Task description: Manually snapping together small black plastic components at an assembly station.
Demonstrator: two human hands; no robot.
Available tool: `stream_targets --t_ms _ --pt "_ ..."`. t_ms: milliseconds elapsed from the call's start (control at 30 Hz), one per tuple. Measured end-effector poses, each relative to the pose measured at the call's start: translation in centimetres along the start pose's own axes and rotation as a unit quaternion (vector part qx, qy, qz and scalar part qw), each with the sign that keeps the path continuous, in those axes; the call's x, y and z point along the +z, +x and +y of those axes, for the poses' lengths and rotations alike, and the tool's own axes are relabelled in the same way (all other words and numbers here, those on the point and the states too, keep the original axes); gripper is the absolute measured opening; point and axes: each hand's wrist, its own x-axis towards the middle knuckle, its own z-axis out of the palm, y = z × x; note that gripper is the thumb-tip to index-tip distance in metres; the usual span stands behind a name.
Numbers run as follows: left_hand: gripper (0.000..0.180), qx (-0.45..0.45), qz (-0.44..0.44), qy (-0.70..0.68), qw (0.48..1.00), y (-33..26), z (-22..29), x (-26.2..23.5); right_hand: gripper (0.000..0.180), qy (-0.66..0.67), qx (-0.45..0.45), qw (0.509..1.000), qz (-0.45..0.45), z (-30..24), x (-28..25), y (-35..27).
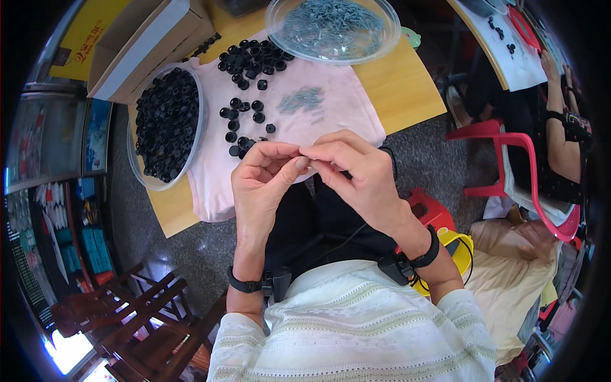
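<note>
Just past the near edge of a pink cloth, my two hands meet at the fingertips. My left hand is closed in a pinch of thumb and forefinger. Against it, my right hand pinches too; whatever sits between the fingertips is too small and covered to make out. Beyond my left hand, loose black round caps lie scattered on the cloth, with a denser heap of black caps farther back. A small pile of thin silvery metal pins lies to their right.
A clear tub full of black parts stands left on the yellow table; a clear bowl of metal pins is at the back. Behind the tub is a cardboard box. Another person's arm and a red chair are at right.
</note>
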Motion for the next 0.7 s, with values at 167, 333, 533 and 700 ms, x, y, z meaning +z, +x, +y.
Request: stream_targets --t_ms 167,333,533,700 --pt "0.026 -0.036 -0.025 -0.018 0.999 0.6 0.2 -0.1 0.021 0.09 0.08 0.993 0.006 0.7 -0.8 -0.2" --pt "0.032 -0.095 -0.059 -0.043 0.993 1.3 0.1 -0.5 0.022 0.072 0.06 0.995 -0.017 1.2 -1.6 -0.4" --pt "0.027 -0.094 -0.061 -0.029 0.993 2.5 0.5 1.0 0.021 0.132 0.141 0.98 0.036 1.4 -2.1 -0.1" --pt "0.01 0.164 0.029 0.423 0.891 4.1 -0.3 3.2 0.017 0.266 0.244 0.931 0.056 2.6 -2.8 -0.2"
